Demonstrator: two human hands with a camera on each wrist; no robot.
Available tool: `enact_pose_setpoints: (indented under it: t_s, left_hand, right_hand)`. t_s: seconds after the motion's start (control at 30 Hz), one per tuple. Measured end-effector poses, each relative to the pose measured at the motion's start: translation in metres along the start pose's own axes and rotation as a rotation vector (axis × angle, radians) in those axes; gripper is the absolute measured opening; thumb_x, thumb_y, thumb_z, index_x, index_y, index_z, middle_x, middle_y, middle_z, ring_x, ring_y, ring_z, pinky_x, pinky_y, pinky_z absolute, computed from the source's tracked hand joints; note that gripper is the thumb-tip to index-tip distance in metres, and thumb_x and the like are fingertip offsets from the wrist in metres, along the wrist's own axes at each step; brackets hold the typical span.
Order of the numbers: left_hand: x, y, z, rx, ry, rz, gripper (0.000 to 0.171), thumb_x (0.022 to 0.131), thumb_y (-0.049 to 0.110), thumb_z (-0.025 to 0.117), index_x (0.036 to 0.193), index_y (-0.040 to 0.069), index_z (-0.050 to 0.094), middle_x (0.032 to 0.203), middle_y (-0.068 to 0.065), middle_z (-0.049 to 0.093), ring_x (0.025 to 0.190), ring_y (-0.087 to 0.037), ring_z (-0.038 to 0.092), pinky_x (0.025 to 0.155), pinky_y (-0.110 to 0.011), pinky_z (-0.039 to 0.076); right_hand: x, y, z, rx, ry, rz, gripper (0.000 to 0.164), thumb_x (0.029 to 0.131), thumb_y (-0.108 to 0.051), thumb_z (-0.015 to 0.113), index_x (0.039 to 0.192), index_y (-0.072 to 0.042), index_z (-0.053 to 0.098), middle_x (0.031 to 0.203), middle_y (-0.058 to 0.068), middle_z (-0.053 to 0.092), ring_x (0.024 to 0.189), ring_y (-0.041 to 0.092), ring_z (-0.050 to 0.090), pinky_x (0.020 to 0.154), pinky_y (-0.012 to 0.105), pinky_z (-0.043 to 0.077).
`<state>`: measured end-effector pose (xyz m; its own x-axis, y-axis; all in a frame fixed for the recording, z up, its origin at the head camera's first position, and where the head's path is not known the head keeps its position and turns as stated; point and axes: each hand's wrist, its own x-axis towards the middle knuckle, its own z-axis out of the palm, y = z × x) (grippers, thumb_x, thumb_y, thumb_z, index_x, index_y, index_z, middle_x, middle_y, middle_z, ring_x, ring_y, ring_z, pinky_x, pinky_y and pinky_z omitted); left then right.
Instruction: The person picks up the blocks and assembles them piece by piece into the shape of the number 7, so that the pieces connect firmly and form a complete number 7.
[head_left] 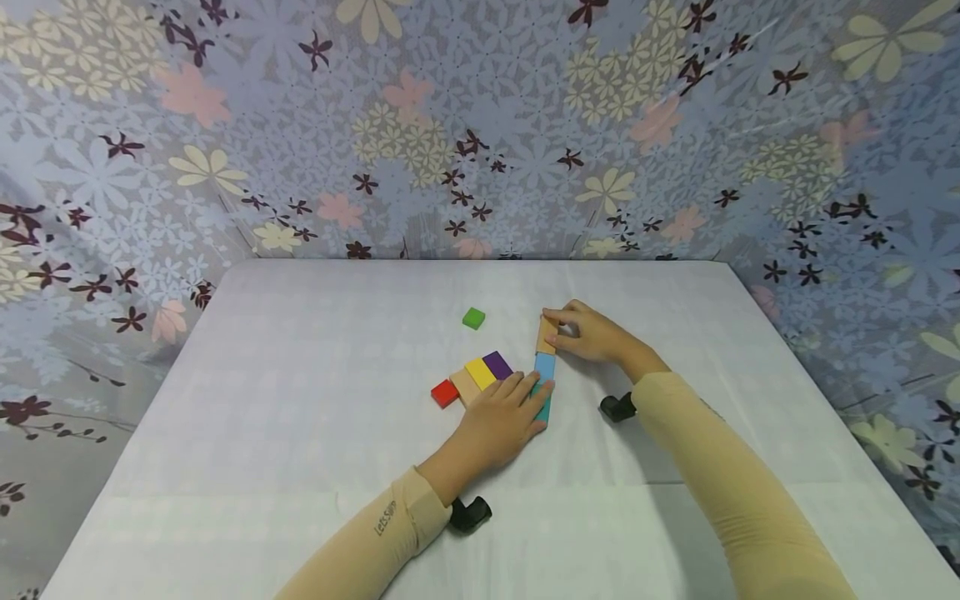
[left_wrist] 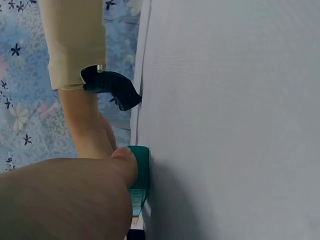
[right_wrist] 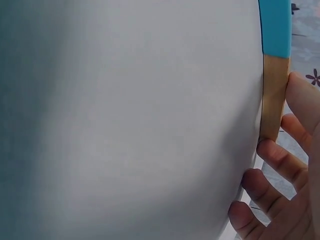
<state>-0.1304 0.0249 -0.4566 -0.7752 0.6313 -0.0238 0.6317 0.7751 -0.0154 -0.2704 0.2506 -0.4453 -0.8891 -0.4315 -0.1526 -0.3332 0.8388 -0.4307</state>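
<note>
In the head view, the left hand point(head_left: 497, 423) lies over a group of coloured blocks, fingers stretched out and touching a teal block point(head_left: 542, 407). Its thumb presses the teal block's edge point(left_wrist: 142, 167) in the left wrist view. Beyond the teal block stands a light blue block point(head_left: 544, 366) in line with it, then a wooden block point(head_left: 547, 337). The right hand point(head_left: 594, 335) pinches this wooden block at the line's far end, its thumb on the side in the right wrist view. Left of the line are a purple block point(head_left: 497, 365), a yellow block point(head_left: 481, 372) and another wooden block point(head_left: 465, 387), partly covered.
A red block point(head_left: 445, 393) sits at the left end of the group. Farther back, a green block point(head_left: 473, 318) lies alone on the white-covered table point(head_left: 300, 375). Black wrist devices point(head_left: 470, 515) protrude beside both sleeves. A flower-patterned cloth point(head_left: 480, 125) hangs behind the table.
</note>
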Motion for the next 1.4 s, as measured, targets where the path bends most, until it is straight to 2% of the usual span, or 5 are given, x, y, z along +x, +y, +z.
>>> enact_pose_setpoints:
  t_s: [0.17, 0.33, 0.73, 1.07, 1.4]
  left_hand:
    - [-0.002, 0.005, -0.001, 0.039, 0.003, -0.007, 0.059, 0.107, 0.047, 0.032, 0.159, 0.020, 0.026, 0.164, -0.002, 0.027, 0.151, -0.020, 0.030, 0.122, -0.034, 0.028]
    - [-0.004, 0.012, -0.003, 0.062, 0.022, -0.024, 0.058, 0.107, 0.044, 0.035, 0.158, 0.017, 0.027, 0.163, -0.004, 0.030, 0.150, -0.020, 0.032, 0.120, -0.033, 0.032]
    - [-0.007, 0.014, -0.006, 0.020, 0.039, -0.029, 0.057, 0.107, 0.040, 0.039, 0.157, 0.014, 0.030, 0.163, -0.006, 0.029, 0.149, -0.021, 0.033, 0.120, -0.033, 0.032]
    - [-0.006, 0.012, -0.004, 0.003, 0.058, 0.031, 0.056, 0.107, 0.036, 0.042, 0.156, 0.012, 0.033, 0.162, -0.002, 0.034, 0.147, -0.020, 0.037, 0.120, -0.031, 0.031]
    - [-0.006, 0.009, -0.005, -0.060, 0.032, 0.028, 0.056, 0.107, 0.035, 0.041, 0.156, 0.009, 0.031, 0.162, -0.004, 0.033, 0.149, -0.022, 0.034, 0.121, -0.031, 0.029]
  right_hand:
    - [0.000, 0.000, 0.000, 0.003, 0.000, 0.000, 0.065, 0.097, -0.051, 0.057, 0.152, -0.021, 0.042, 0.131, 0.010, 0.050, 0.112, 0.029, 0.055, 0.096, 0.052, 0.044]
    - [-0.001, -0.003, -0.001, 0.025, -0.009, 0.015, 0.064, 0.097, -0.049, 0.058, 0.152, -0.021, 0.041, 0.132, 0.010, 0.049, 0.115, 0.031, 0.054, 0.100, 0.054, 0.043]
    - [-0.001, -0.004, -0.004, 0.025, -0.013, 0.003, 0.066, 0.096, -0.049, 0.059, 0.153, -0.020, 0.041, 0.130, 0.010, 0.049, 0.115, 0.031, 0.053, 0.100, 0.055, 0.042]
    - [-0.001, -0.002, -0.003, 0.043, -0.021, 0.012, 0.081, 0.087, -0.057, 0.068, 0.154, -0.022, 0.038, 0.134, 0.011, 0.047, 0.126, 0.034, 0.049, 0.108, 0.058, 0.039]
    - [0.000, -0.002, -0.002, 0.041, -0.023, 0.017, 0.082, 0.087, -0.060, 0.067, 0.154, -0.023, 0.038, 0.135, 0.010, 0.047, 0.128, 0.034, 0.048, 0.108, 0.058, 0.038]
